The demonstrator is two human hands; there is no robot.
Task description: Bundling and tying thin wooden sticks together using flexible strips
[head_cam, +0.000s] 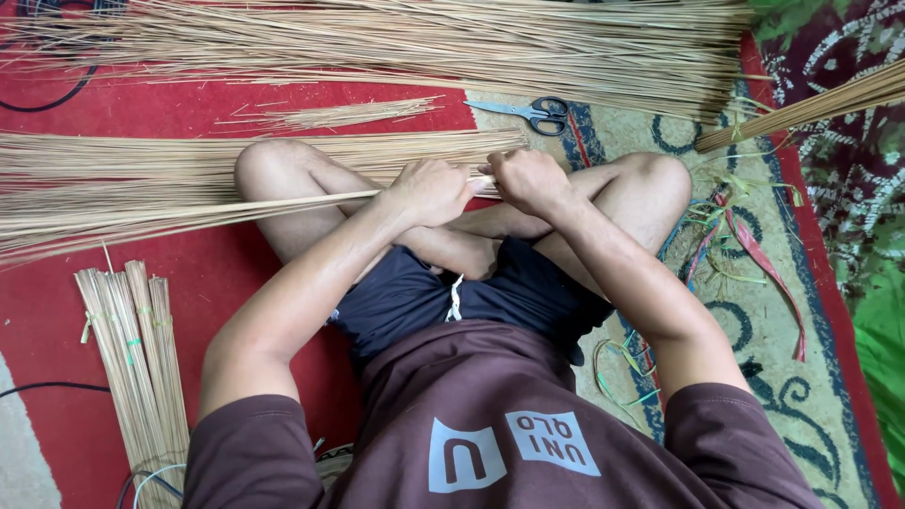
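Note:
I sit cross-legged on a red mat. My left hand point(429, 191) and my right hand point(528, 179) are both closed around one end of a bundle of thin tan sticks point(189, 203), which fans out to the left across my left knee. The hands sit close together above my crossed shins, the bundle's end between them. More loose sticks point(236, 155) lie just beyond the bundle.
A wide layer of sticks point(396, 42) covers the far mat. Black-handled scissors point(533, 113) lie beyond my right hand. Tied stick bundles point(137, 368) rest at lower left, another bundle point(811, 108) at upper right. Coloured plastic strips point(745, 245) litter the patterned rug point(754, 330).

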